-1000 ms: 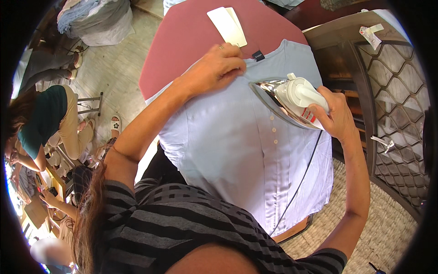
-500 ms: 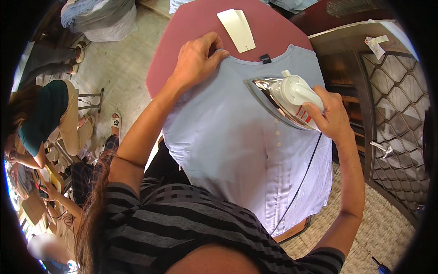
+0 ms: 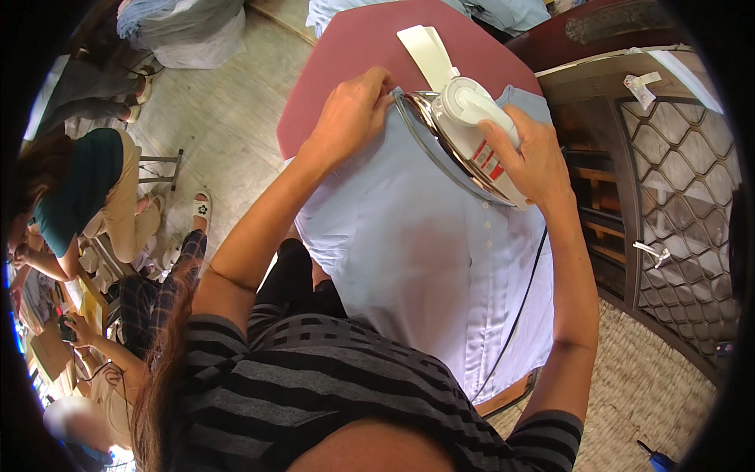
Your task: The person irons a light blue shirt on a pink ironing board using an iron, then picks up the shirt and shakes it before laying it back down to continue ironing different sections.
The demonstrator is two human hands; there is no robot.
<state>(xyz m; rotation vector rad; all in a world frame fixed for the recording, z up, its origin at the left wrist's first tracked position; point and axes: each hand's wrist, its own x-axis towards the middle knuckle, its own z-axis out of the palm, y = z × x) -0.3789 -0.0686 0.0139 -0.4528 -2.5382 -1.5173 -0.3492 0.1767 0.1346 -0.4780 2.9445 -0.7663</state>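
Note:
A light blue shirt lies spread over a dark red ironing board, its row of buttons facing up. My right hand is wrapped round the handle of a white clothes iron, whose metal soleplate rests on the shirt's upper front. The iron's tip points up and left, close to the neckline edge. My left hand pinches the shirt at the left of the neckline, right beside that tip. A cream-coloured flat piece lies on the board beyond the collar, partly hidden by the iron.
The iron's black cord runs down across the shirt. A metal lattice gate stands on the right. To the left, people sit at work near a cluttered table. A wrapped pile of cloth stands at the far left.
My right hand has slid the iron left and up across the shirt to the neckline near my left hand. The left hand still pinches the fabric. The view has shifted slightly.

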